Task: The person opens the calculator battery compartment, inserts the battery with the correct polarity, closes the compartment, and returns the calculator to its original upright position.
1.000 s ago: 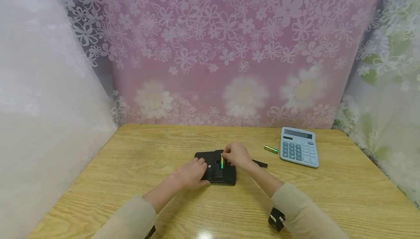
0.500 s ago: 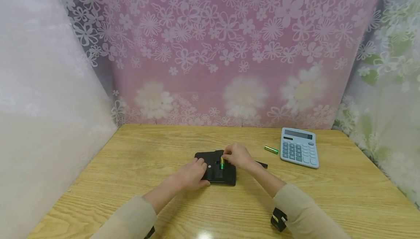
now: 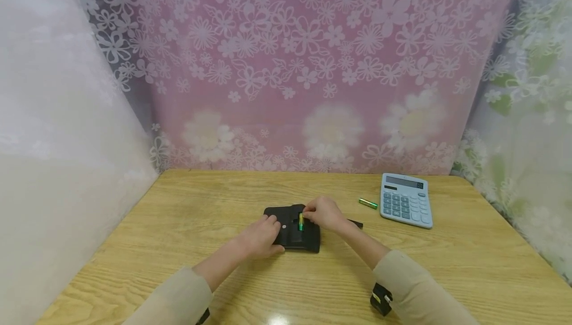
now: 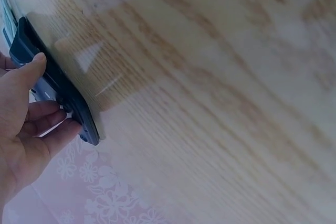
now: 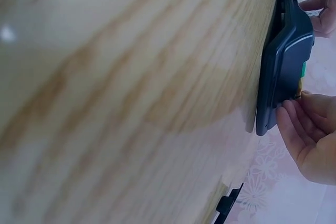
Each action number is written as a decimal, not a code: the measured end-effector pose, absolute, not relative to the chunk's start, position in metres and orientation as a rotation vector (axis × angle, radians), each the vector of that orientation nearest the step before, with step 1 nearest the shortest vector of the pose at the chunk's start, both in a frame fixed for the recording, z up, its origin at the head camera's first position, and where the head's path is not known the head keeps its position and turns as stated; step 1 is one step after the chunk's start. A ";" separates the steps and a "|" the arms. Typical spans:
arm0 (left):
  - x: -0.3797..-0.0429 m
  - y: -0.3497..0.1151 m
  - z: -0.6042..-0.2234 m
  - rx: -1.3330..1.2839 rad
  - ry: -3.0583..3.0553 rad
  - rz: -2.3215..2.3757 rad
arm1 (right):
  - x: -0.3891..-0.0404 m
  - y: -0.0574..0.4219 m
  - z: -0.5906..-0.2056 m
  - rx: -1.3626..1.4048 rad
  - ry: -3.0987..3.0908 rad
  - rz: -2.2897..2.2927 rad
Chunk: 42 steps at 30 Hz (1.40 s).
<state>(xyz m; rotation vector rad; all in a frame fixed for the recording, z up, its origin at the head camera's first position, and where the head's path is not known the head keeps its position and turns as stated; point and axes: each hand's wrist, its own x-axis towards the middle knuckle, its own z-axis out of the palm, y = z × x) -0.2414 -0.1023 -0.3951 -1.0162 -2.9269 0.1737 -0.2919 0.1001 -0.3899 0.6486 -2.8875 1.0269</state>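
A black device (image 3: 310, 240) with a battery compartment lies back side up on the table. My left hand (image 3: 260, 239) grips its left part, thumb (image 4: 38, 61) at the near edge and fingers on the back. A green and gold battery (image 3: 301, 223) sits at the compartment, lengthwise toward me. My right hand (image 3: 324, 214) pinches its far end between thumb and forefinger. In the right wrist view, the battery (image 5: 303, 73) shows just above the device's back, partly hidden by the fingertips. The other right fingers (image 5: 290, 124) rest near the device's edge.
A second green battery (image 3: 368, 203) lies loose at the right, beside a light blue calculator (image 3: 405, 201). A thin black piece (image 3: 356, 224) lies behind my right wrist. The wooden table (image 3: 201, 191) ends at a pink floral curtain (image 3: 286, 92).
The right hand has shifted slightly toward me, and the battery's far end sits a little lower in the compartment. The left hand and device stay in place.
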 end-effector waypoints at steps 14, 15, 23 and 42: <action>-0.242 -0.103 -0.395 -1.036 -2.912 0.157 | -0.292 0.098 -0.393 0.733 -2.872 0.771; -0.242 -0.103 -0.396 -1.037 -2.912 0.155 | -0.291 0.097 -0.392 0.746 -2.873 0.744; -0.245 -0.102 -0.396 -1.043 -2.902 0.198 | -0.288 0.095 -0.389 0.811 -2.875 0.582; -0.243 -0.101 -0.392 -1.056 -2.900 0.207 | -0.284 0.095 -0.393 0.996 -2.696 0.301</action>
